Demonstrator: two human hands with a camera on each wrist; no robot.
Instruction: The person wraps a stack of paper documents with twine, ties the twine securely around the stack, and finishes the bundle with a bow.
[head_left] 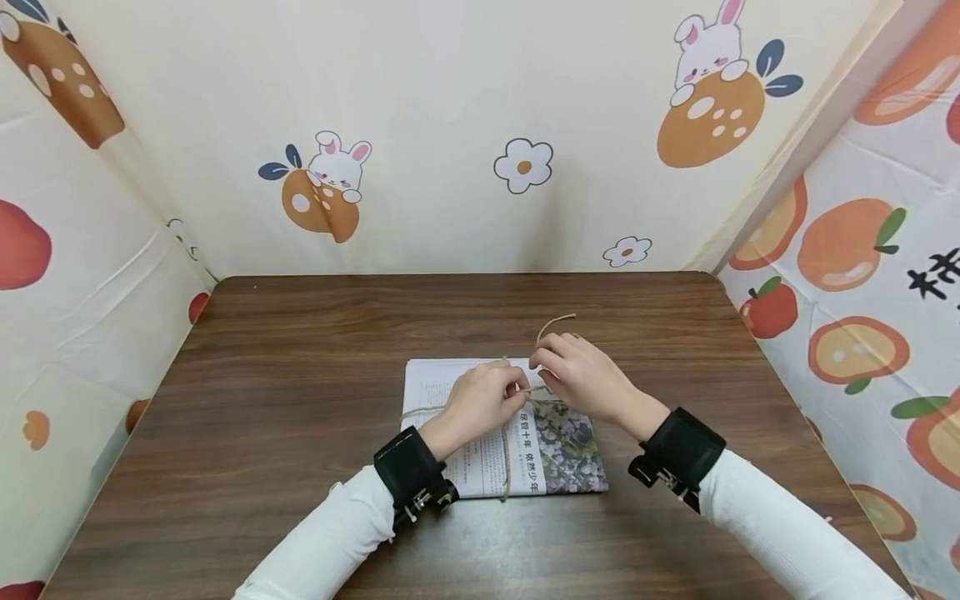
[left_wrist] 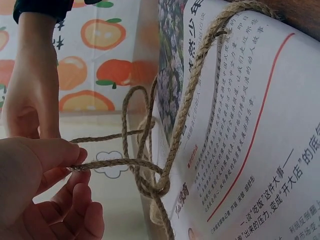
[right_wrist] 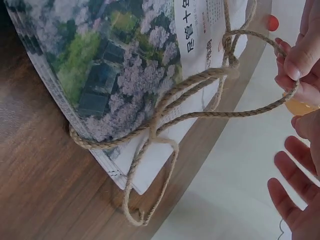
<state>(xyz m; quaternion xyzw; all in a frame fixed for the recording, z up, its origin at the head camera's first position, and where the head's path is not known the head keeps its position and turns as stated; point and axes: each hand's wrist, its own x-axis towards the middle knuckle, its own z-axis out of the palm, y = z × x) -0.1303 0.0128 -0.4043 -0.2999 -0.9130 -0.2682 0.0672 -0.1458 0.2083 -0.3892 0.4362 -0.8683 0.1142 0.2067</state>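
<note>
A stack of newspapers lies on the wooden table, bound crosswise with twine that crosses at a loose knot. My left hand is over the stack. Its thumb and forefinger pinch a raised loop of twine. My right hand hovers at the stack's far right side, close to the left hand. Its fingers are spread and loosely bent, with no twine seen held; part lies outside the right wrist view. Another loop of twine sticks out past the stack's corner.
The brown table extends around the stack on every side. A pale back wall with rabbit and flower prints rises behind it. Fruit-printed sheets line the sides. Black camera straps circle both wrists.
</note>
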